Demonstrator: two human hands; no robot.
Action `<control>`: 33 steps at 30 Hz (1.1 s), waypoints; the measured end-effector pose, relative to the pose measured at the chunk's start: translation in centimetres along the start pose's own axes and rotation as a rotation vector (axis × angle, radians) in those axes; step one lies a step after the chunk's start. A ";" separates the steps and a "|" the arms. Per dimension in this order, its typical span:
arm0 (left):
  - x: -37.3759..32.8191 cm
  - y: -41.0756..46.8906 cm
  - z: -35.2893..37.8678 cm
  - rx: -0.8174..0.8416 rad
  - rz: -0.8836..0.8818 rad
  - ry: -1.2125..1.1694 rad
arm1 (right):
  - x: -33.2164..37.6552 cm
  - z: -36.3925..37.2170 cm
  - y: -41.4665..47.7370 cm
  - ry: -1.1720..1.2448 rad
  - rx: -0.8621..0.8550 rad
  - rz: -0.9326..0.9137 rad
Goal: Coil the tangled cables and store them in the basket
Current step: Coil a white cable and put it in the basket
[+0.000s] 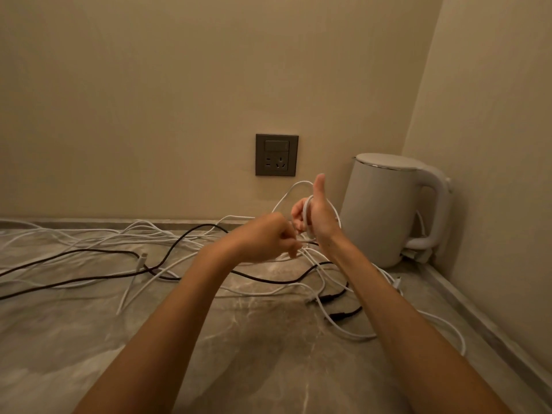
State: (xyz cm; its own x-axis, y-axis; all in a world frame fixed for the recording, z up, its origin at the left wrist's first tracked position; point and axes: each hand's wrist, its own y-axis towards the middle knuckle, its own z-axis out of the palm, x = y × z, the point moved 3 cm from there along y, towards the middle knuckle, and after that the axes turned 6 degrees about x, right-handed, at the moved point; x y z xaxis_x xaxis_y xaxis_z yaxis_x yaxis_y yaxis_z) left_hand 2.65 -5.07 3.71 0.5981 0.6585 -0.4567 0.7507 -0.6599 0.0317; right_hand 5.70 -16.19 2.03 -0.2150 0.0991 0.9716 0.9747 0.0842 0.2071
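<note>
My right hand is raised above the back of the worktop, thumb pointing straight up and the back of the hand toward me. A white cable is wrapped in a few turns round the palm, and the fingers curl in on the far side of those turns. One loop of it arches up behind the thumb and falls away to the left. My left hand is just beside the right, a little lower. Its fingers are curled in and its fingertips pinch the same white cable where it leaves the turns. Below and around both hands the other cables lie loose on the worktop. The white ones spread in long crossing strands toward the left edge and also trail forward on the right, near my right forearm. The black cables weave through them: two run in from the left, one arcs up near the wall, and one crosses under my forearms to end in dark plugs on the right. A small white plug end lies among the strands on the left. A white kettle stands in the back right corner, its handle turned toward the side wall, with some white strands lying close to its base. A grey wall socket sits in the wall above the cables, to the left of the kettle.
</note>
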 end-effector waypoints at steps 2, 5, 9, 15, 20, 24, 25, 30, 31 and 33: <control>0.2 -0.3 -0.6 -0.055 0.007 -0.032 | -0.1 0.5 0.1 -0.104 0.054 0.021; 0.3 -0.7 -1.5 -0.161 0.007 -0.051 | -0.3 0.7 0.0 -0.201 0.150 0.081; 1.0 -1.1 -2.3 -0.330 0.012 -0.043 | -0.5 1.2 -0.5 -0.148 0.382 0.213; 2.0 -0.8 -2.4 -0.459 0.007 -0.132 | -0.3 1.4 -1.3 -0.026 0.635 0.269; 2.2 -0.4 -1.9 -0.466 -0.006 -0.252 | -0.3 1.3 -1.3 0.240 0.723 0.270; 1.9 0.0 -1.0 -0.392 0.027 -0.416 | -0.2 1.6 -1.3 0.478 0.792 0.240; 1.8 0.1 -0.8 -0.386 0.039 -0.454 | -0.1 1.7 -1.3 0.524 0.805 0.229; 2.2 0.2 0.1 -0.329 -0.007 -0.617 | 0.3 2.0 -1.3 0.740 0.835 0.147; 2.2 0.3 0.3 -0.317 -0.022 -0.636 | 0.4 2.0 -1.3 0.767 0.824 0.135; 2.1 0.4 0.8 -0.301 -0.037 -0.692 | 0.4 2.0 -1.2 0.815 0.799 0.117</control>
State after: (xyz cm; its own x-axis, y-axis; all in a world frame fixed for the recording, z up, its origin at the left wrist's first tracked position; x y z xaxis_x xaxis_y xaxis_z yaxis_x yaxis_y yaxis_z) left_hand 4.00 -4.28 2.12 0.3329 0.2351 -0.9132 0.8706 -0.4487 0.2018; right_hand 4.33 -14.29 1.92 0.2620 -0.4992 0.8259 0.6061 0.7511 0.2617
